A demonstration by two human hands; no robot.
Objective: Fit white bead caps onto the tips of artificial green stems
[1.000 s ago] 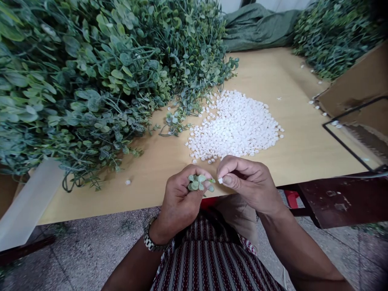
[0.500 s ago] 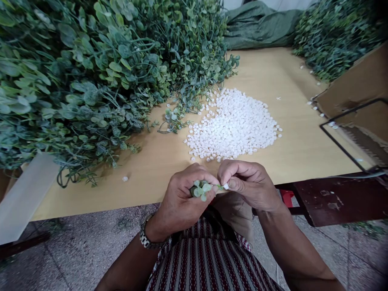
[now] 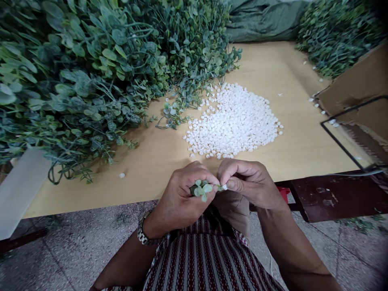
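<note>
My left hand (image 3: 182,198) is closed around a small artificial green sprig (image 3: 201,190), just over the near edge of the wooden table (image 3: 287,76). My right hand (image 3: 248,184) pinches a small white bead (image 3: 224,187) against the tip of the sprig's stem. The two hands touch at the fingertips. A heap of white beads (image 3: 235,123) lies on the table just beyond my hands.
A big pile of artificial green foliage (image 3: 91,76) covers the table's left side, with more foliage (image 3: 336,36) at the far right. A cardboard box (image 3: 360,93) with a black wire frame (image 3: 348,137) stands at the right. A green cloth (image 3: 263,20) lies at the back.
My right hand has brought the white bead up against the sprig's stem; one second ago a small gap lay between them. The view has tilted slightly downward.
</note>
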